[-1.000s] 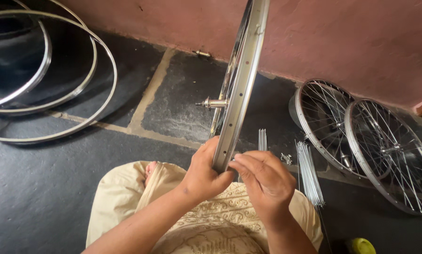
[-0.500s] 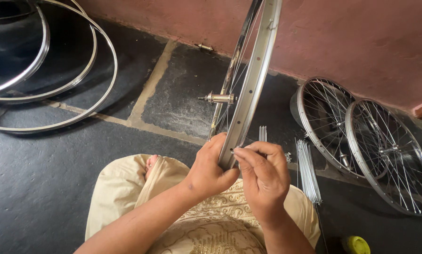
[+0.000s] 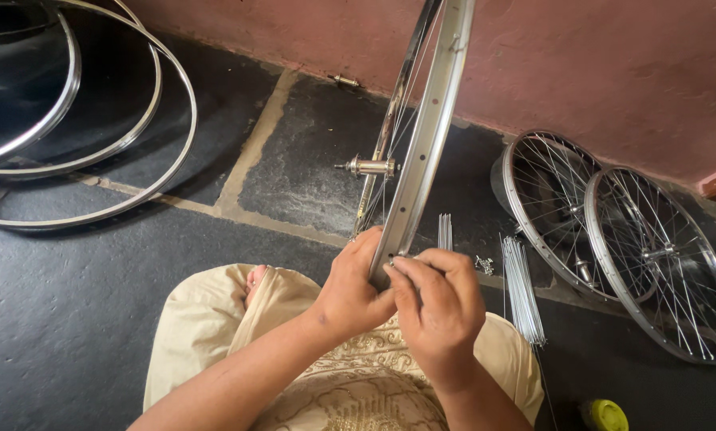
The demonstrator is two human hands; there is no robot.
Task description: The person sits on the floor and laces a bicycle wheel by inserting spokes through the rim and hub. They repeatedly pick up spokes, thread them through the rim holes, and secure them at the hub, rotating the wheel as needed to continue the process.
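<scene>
I hold wheel rim (image 3: pixel 422 152) upright over lap: left hand (image 3: pixel 354 279) wraps bottom edge, right hand (image 3: pixel 438 303) pinches small fitting against it. Light, stiff, slick metal; grip rim, not thin spokes (image 3: pixel 390 120). Loose spokes (image 3: pixel 521 287) on floor (image 3: pixel 70 319).

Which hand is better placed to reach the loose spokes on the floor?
Right. The right hand pinches at the silver wheel rim on the side nearest the bundle of thin steel spokes; the left hand wraps the rim, steadying it.
</scene>
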